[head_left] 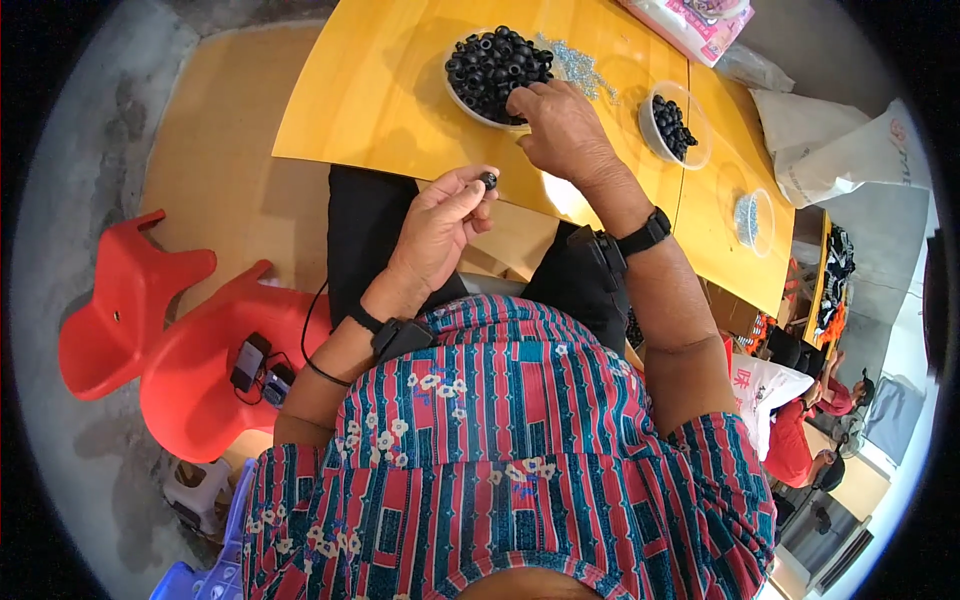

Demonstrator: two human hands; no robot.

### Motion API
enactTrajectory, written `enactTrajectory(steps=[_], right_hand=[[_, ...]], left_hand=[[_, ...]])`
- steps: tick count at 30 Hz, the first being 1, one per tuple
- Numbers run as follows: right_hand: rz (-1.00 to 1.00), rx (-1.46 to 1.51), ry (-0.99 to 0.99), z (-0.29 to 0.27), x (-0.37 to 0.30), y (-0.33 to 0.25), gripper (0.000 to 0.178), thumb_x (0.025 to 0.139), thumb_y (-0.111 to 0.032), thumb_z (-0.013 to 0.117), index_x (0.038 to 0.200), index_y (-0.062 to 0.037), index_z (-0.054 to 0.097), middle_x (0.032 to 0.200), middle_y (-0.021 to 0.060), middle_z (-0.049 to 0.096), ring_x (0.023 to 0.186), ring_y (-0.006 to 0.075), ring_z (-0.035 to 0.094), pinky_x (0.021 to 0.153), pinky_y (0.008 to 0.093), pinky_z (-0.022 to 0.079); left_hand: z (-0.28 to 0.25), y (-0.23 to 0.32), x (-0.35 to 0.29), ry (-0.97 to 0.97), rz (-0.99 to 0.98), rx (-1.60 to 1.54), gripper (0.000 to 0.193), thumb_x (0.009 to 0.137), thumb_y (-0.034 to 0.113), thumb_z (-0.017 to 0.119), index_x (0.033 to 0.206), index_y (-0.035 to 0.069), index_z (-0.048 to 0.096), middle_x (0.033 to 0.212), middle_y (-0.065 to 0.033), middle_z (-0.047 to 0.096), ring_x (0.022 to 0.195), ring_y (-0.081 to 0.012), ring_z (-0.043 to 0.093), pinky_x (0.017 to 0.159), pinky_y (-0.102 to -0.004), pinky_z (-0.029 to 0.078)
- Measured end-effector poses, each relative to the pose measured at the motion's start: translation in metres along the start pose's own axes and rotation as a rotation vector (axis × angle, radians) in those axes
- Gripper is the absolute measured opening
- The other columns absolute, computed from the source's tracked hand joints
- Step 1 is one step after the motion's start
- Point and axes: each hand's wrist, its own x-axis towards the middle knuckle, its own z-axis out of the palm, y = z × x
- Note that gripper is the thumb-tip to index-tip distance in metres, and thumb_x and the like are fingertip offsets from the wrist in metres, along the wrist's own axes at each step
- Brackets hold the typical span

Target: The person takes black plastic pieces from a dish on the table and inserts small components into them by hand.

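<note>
One black piece (489, 180) is sitting in your left hand (440, 225), and many more are filling the bowl (480, 119)

You are handling one single piece, and in my judgement most of the work is remaining: the bowl, at 12 o'clock on the yellow table (370, 90), is holding a high heap of black pieces (490, 65). A clear tub (648, 133), between 1 and 2 o'clock, is containing fewer; whether these are finished, I cannot tell.

Your left forearm is coming from 8 o'clock, and the thumb and index finger are pinching the piece, almost closed. Your right hand (560, 130) is reaching over the bowl from 1 o'clock, with the wrist bending toward the heap. Its thumb is standing apart from the bent fingers, so they are partly open; whether they are gripping something, I cannot tell
</note>
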Motion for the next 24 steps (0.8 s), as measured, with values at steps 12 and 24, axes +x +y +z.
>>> enactTrajectory(steps=[12, 24], right_hand=[[0.161, 0.352, 0.286, 0.017, 0.017, -0.016, 0.020, 0.068, -0.012, 0.069, 0.087, -0.0068, 0.065, 0.078, 0.0088, 0.062, 0.068, 0.0254, 0.061, 0.061, 0.0323, 0.049], [0.282, 0.322, 0.192, 0.016, 0.025, -0.020, 0.020, 0.066, -0.016, 0.072, 0.084, -0.0081, 0.066, 0.074, 0.0077, 0.066, 0.065, 0.0218, 0.064, 0.060, 0.0311, 0.050]], left_hand=[[0.000, 0.000, 0.001, 0.010, 0.001, 0.002, 0.026, 0.091, 0.017, 0.052, 0.115, 0.004, 0.052, 0.093, -0.0015, 0.054, 0.077, -0.0060, 0.050, 0.073, -0.0216, 0.046], [-0.003, -0.003, -0.001, 0.024, 0.012, -0.011, 0.026, 0.092, 0.016, 0.051, 0.115, 0.004, 0.052, 0.094, -0.0019, 0.054, 0.077, -0.0066, 0.051, 0.073, -0.0226, 0.046]])
